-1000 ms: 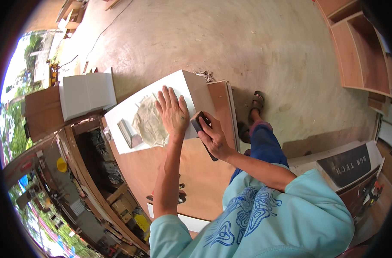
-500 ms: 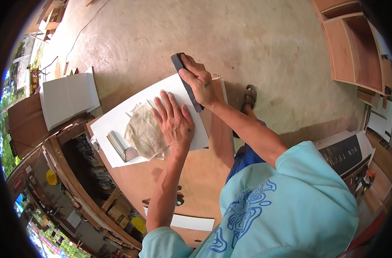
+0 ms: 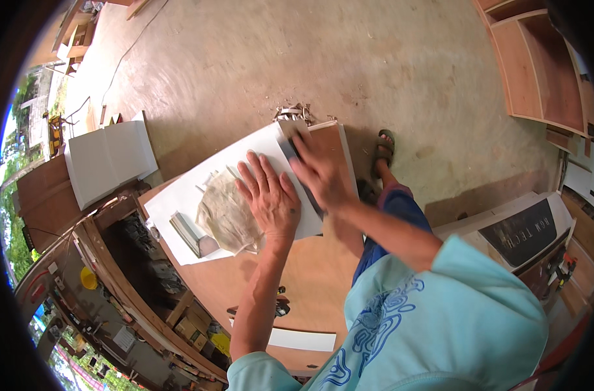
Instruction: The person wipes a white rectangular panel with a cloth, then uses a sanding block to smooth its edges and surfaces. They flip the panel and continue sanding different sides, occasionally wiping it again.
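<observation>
A white panel point(image 3: 176, 195) lies on a brown wooden worktop point(image 3: 303, 267). My left hand point(image 3: 271, 202) rests flat with fingers spread, partly on a crumpled beige cloth point(image 3: 225, 218) and partly on the panel. In my right hand point(image 3: 323, 174) is a long dark sanding block point(image 3: 288, 147), held along the panel's right edge. Motion blurs that hand and the block's far end. Left of the cloth sits a short grey ridged piece point(image 3: 184, 233) with a brown end.
Curled shavings point(image 3: 293, 112) show beyond the panel's far corner. Another white panel point(image 3: 111, 159) leans at the left, above a wooden rack point(image 3: 108, 267). A dark tool point(image 3: 281, 306) and a white strip point(image 3: 303, 340) lie on the near worktop. My sandalled foot point(image 3: 385, 153) stands right of the worktop.
My right hand has drawn the block nearer to me along the panel's edge, uncovering the shavings beyond the corner. My left hand stays on the cloth and panel. The whole view has shifted slightly.
</observation>
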`<state>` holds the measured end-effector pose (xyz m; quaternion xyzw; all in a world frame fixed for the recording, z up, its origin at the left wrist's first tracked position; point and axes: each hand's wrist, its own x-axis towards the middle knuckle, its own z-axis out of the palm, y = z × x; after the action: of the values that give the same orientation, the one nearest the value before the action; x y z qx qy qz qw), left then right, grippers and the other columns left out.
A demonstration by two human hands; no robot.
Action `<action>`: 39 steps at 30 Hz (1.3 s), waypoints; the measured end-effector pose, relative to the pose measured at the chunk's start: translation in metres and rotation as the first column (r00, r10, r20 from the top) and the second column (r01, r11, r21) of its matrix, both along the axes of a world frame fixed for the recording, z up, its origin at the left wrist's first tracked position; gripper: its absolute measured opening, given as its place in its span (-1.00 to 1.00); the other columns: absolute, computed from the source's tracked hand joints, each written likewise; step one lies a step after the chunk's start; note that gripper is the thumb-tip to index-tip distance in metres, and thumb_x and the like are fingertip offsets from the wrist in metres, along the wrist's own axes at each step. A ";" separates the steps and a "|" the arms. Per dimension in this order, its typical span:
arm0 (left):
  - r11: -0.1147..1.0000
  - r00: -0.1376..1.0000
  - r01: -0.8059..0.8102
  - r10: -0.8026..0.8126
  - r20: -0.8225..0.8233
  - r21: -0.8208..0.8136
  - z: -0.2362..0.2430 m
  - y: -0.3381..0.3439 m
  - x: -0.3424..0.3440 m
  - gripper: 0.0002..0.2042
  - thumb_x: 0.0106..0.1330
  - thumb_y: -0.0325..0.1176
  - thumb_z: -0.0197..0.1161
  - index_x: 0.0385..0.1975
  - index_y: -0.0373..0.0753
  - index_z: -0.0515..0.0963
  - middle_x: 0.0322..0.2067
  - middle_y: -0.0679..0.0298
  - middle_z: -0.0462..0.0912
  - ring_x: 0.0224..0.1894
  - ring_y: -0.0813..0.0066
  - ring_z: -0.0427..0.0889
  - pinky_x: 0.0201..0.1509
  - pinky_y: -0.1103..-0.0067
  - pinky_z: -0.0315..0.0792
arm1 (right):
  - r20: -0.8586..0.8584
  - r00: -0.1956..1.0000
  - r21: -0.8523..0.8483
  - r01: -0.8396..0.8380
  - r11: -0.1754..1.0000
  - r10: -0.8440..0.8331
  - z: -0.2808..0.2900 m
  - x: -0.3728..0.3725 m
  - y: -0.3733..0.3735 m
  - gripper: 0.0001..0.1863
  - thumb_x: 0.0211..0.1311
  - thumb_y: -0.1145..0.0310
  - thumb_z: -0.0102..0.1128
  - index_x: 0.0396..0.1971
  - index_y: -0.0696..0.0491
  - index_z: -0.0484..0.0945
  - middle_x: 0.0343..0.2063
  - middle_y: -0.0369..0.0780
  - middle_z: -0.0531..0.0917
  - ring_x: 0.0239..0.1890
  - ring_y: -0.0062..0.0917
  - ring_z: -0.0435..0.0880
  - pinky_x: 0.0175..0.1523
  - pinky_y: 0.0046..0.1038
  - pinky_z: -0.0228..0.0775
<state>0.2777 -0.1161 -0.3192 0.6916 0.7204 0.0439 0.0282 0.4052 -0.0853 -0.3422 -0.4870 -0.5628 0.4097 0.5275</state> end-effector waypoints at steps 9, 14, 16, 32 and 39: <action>0.996 0.998 0.058 -0.056 -0.023 0.061 0.000 0.008 0.007 -0.50 0.49 -0.24 -0.11 0.34 -0.41 0.22 0.43 -0.01 0.10 0.48 -0.11 -0.01 0.48 0.06 -0.14 | -0.224 0.970 0.089 0.115 0.989 -0.093 -0.006 -0.023 0.127 -0.68 0.24 0.41 0.11 -0.09 0.32 0.49 -0.36 -0.05 0.58 -0.45 -0.37 0.60 -0.36 -0.44 0.38; 0.997 0.999 0.014 -0.011 -0.047 0.078 -0.003 0.000 0.002 -0.50 0.52 -0.20 -0.15 0.35 -0.36 0.23 0.43 0.05 0.12 0.48 -0.06 -0.01 0.48 0.09 -0.13 | 0.044 0.998 0.006 0.044 0.999 -0.044 -0.010 -0.001 -0.039 -0.53 0.29 0.41 0.15 0.14 0.32 0.42 0.08 0.08 0.52 -0.06 -0.15 0.57 0.02 -0.31 0.40; 0.996 0.997 0.010 -0.003 -0.073 0.085 -0.004 -0.002 0.002 -0.50 0.52 -0.18 -0.17 0.36 -0.35 0.22 0.44 0.08 0.11 0.49 -0.03 -0.01 0.49 0.09 -0.13 | -0.003 1.000 -0.136 -0.019 0.991 0.018 -0.016 0.014 -0.117 -0.52 0.30 0.42 0.16 0.17 0.31 0.41 0.20 0.12 0.41 0.08 -0.07 0.47 0.17 -0.26 0.32; 0.995 0.999 0.043 -0.041 -0.018 0.091 -0.002 0.010 0.008 -0.49 0.53 -0.16 -0.20 0.32 -0.39 0.26 0.43 0.01 0.11 0.47 -0.12 -0.02 0.48 0.05 -0.14 | -0.345 0.939 -0.357 -0.143 0.923 0.012 -0.002 0.001 -0.010 -0.59 0.30 0.43 0.13 0.10 0.31 0.47 0.05 0.07 0.51 -0.05 -0.17 0.52 0.05 -0.24 0.33; 0.999 1.000 0.010 -0.010 -0.014 0.052 -0.003 -0.004 0.000 -0.49 0.52 -0.18 -0.19 0.31 -0.42 0.26 0.42 -0.03 0.10 0.47 -0.16 -0.04 0.47 0.02 -0.14 | 0.057 0.998 -0.040 -0.039 0.998 0.041 -0.008 0.010 -0.103 -0.52 0.29 0.40 0.15 0.17 0.29 0.43 0.25 0.16 0.34 0.13 0.03 0.41 0.28 -0.12 0.21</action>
<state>0.2780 -0.1203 -0.3225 0.6960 0.7157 0.0575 0.0054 0.4154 -0.1884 -0.3503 -0.4976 -0.5794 0.4168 0.4929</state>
